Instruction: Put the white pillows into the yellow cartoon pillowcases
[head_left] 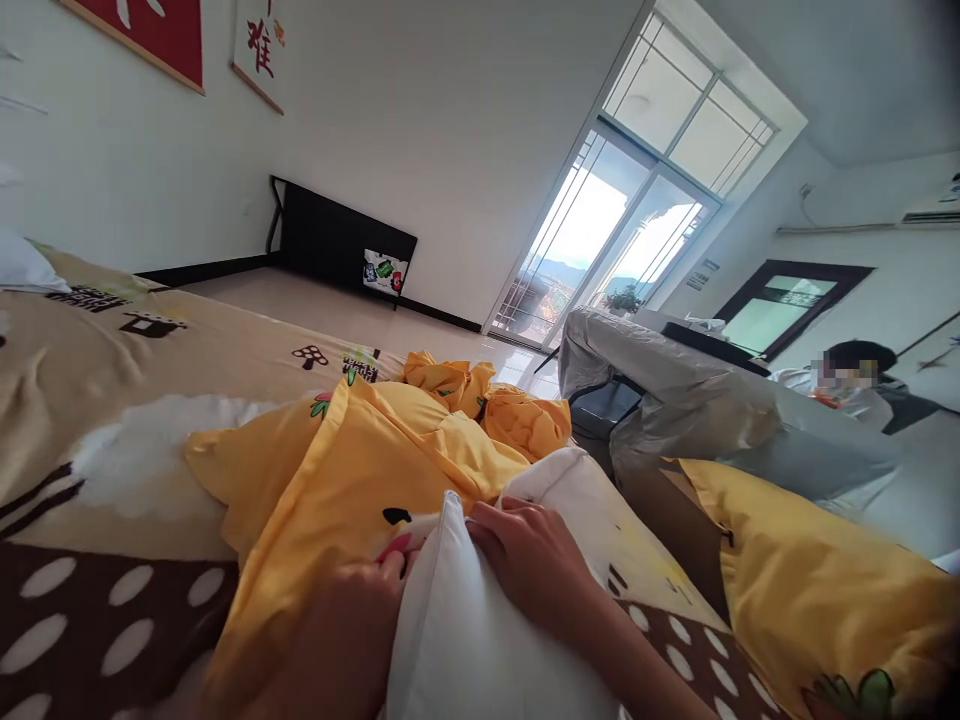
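White pillow point(457, 630) against right hand point(531, 550)

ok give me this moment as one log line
left hand: on yellow case | right hand: on white pillow | yellow pillow: at right edge

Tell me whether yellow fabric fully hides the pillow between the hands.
No, the white pillow shows bare between left hand and right hand.

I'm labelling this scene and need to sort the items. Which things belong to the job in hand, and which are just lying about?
Job in hand:
- white pillow, with the right hand on it
- yellow cover, at the left hand

Apparently just lying about:
- bunched yellow cloths, possibly related
- yellow cushion, possibly related
- black panel
- potted plant
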